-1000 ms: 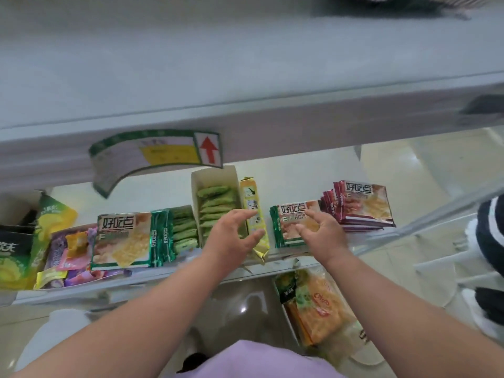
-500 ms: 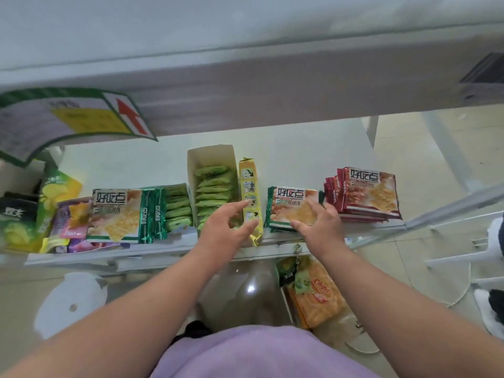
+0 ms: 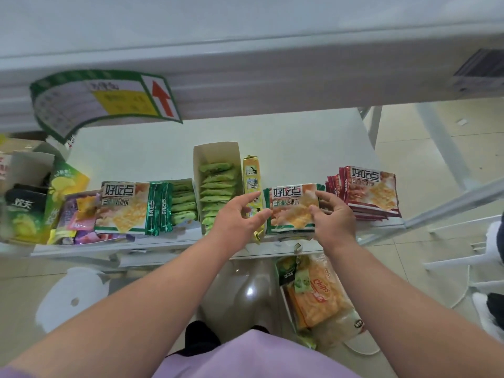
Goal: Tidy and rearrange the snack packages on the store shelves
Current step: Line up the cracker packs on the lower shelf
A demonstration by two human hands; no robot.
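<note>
At the shelf's (image 3: 163, 242) front edge, your right hand (image 3: 333, 217) hides the green cracker pack's (image 3: 292, 208) right side, pinching it; your left hand (image 3: 237, 218) reaches in, fingers spread wide.

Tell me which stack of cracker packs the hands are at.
The green-edged stack in the middle, between the yellow box and the red-edged stack. Another green stack lies far left, untouched.

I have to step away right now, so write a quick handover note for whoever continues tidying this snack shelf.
Left hand: open, fingertips at the left edge of the green-trimmed cracker pack stack.
Right hand: fingers curled on that stack's right edge.
Done: red-trimmed cracker packs sit stacked at the right.
Left: square up the held stack, straighten the tilted yellow strip pack, sort the purple and yellow bags at the left.
</note>
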